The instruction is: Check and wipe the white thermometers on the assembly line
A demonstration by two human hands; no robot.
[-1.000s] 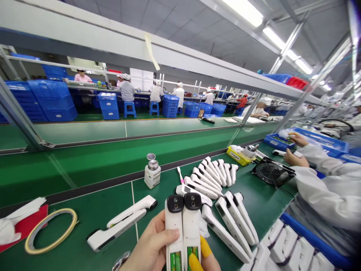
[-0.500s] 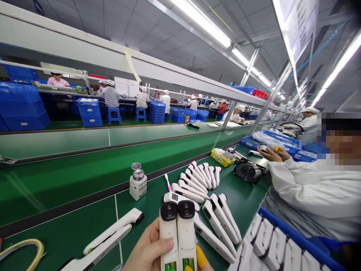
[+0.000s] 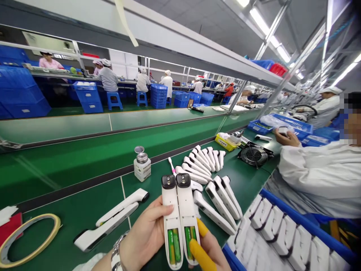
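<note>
We are holding two white plastic thermometers point(image 3: 179, 222) side by side, left hand point(image 3: 146, 241) and right hand point(image 3: 207, 250) clamped on them, green batteries exposed; the step seems inspection, above the green bench point(image 3: 84, 210).

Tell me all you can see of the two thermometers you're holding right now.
The two thermometers are white plastic, long and slim, held side by side and touching, heads pointing away. Each head has a black sensor end. Their battery bays are open, without covers, showing green batteries. The left hand grips them from the left, thumb across the left one; the right hand, with yellow finger cots, supports them from below right, above the green table.
</note>
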